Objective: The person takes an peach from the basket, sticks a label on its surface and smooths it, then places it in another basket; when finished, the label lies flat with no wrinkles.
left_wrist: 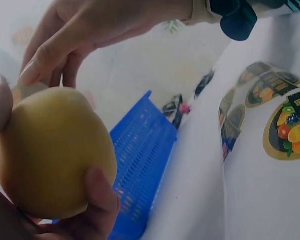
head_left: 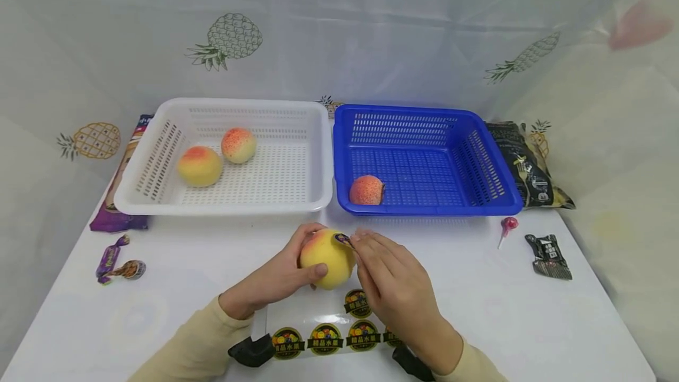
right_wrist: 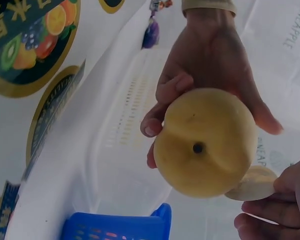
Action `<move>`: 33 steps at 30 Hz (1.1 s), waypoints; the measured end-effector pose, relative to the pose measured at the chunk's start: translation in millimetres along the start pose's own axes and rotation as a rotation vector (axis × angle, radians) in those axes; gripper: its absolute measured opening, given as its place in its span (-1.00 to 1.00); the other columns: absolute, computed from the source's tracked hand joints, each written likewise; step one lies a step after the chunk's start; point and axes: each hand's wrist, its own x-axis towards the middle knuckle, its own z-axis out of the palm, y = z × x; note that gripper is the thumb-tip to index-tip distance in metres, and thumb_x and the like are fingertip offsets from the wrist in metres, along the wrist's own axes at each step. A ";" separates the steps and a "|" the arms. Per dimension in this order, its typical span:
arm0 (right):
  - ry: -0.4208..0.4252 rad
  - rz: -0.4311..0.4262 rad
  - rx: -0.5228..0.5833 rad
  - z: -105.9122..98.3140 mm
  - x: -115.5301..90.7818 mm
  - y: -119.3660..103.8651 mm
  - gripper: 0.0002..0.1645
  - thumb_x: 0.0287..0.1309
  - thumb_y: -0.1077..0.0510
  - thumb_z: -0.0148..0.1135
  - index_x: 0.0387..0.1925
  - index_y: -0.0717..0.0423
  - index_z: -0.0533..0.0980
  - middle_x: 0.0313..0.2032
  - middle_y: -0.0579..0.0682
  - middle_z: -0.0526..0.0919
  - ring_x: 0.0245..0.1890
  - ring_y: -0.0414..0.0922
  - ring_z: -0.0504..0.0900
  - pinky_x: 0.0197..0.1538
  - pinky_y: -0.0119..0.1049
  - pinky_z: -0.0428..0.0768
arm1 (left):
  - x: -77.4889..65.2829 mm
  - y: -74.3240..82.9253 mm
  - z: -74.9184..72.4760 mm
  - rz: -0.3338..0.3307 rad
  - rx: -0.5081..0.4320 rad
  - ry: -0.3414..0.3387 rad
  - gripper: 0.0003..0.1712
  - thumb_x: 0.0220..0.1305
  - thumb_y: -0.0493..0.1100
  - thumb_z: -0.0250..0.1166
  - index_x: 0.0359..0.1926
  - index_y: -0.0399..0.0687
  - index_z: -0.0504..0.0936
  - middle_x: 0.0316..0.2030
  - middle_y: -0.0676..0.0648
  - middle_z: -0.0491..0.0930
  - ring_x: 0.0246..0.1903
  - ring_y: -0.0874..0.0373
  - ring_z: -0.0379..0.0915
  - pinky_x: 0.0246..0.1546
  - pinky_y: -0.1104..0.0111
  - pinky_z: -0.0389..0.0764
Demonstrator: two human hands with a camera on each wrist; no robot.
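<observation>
My left hand [head_left: 283, 276] grips a yellow peach [head_left: 330, 261] with a reddish blush, above the table's near middle. In the right wrist view, a small dark hole marks the underside of the peach [right_wrist: 207, 125]. My right hand [head_left: 398, 287] pinches a round sticker [head_left: 343, 240] by its edge, and the sticker's far side lies right at the peach's upper right. Its pale back shows as the sticker [right_wrist: 257, 184] in the right wrist view. Below the hands lies a clear sheet [head_left: 313, 308] bearing several round fruit-label stickers, partly hidden by my right hand.
Behind my hands, a white basket [head_left: 223, 210] holds two peaches and a blue basket [head_left: 424, 210] holds one reddish fruit. Wrapped candies [head_left: 108, 259] lie at left; a lollipop [head_left: 509, 224] and a black wrapped snack [head_left: 549, 256] at right. Snack bags flank the baskets.
</observation>
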 end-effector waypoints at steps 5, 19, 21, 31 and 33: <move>-0.098 -0.001 0.010 1.7 -2.3 -3.0 -0.69 0.19 0.24 -0.07 -0.22 0.33 0.55 -0.24 0.13 0.64 -0.19 0.01 0.59 -0.10 -0.24 0.51 | -0.2 0.3 2.5 0.021 -0.001 0.025 -0.31 0.13 0.13 0.14 0.19 0.25 -0.03 -0.04 -0.14 0.27 -0.24 0.04 0.36 -0.31 0.18 0.50; -0.171 -0.006 -0.032 5.9 3.2 -9.5 -0.68 0.22 0.21 -0.11 -0.22 0.30 0.54 -0.24 0.13 0.61 -0.26 -0.02 0.56 -0.21 -0.26 0.52 | 1.0 3.7 7.4 0.017 -0.039 0.060 -0.18 0.00 0.34 0.03 0.22 0.24 -0.07 -0.06 -0.16 0.25 -0.24 0.03 0.33 -0.29 0.23 0.46; -0.172 -0.013 -0.049 6.6 3.8 -9.8 -0.67 0.24 0.17 -0.09 -0.21 0.31 0.54 -0.23 0.14 0.61 -0.28 -0.02 0.56 -0.23 -0.26 0.52 | 1.3 4.1 8.3 0.021 -0.046 0.062 -0.20 0.02 0.33 0.00 0.22 0.22 -0.07 -0.07 -0.18 0.27 -0.25 0.03 0.33 -0.29 0.21 0.47; -0.285 0.206 0.216 11.2 -7.3 -2.8 -0.61 0.26 0.02 -0.09 -0.03 0.14 0.50 -0.05 0.01 0.51 -0.06 -0.08 0.44 -0.01 -0.28 0.40 | 2.4 6.7 9.9 0.010 -0.045 0.132 -0.37 0.17 0.06 0.15 0.21 0.27 0.07 0.04 -0.09 0.28 -0.09 0.06 0.34 -0.15 0.26 0.44; -0.265 0.326 0.304 12.1 -9.1 2.0 -0.67 0.24 0.10 -0.05 -0.03 0.11 0.49 -0.06 -0.05 0.51 -0.07 -0.13 0.43 -0.07 -0.35 0.41 | 2.6 8.8 10.1 0.001 -0.045 0.152 -0.37 0.15 -0.01 0.20 0.19 0.29 0.09 0.03 -0.07 0.30 -0.12 0.05 0.36 -0.18 0.25 0.46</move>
